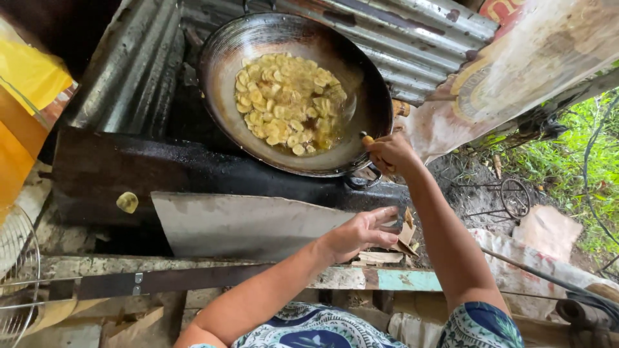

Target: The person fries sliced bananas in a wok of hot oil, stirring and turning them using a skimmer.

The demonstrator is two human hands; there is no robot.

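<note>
A big round black pan (219,58) is set on the dark sooty stove (116,167), filled with thin yellow slices (287,103). At the pan's right rim, a small stick handle (367,140) is pinched by the right hand (390,154). The left hand (361,232) is spread flat on the grey metal sheet (238,222) at the stove's front edge.

Worn printed banner (516,71) upper right, beige with red corner, yellow-orange plastic bag (22,96) far left
</note>
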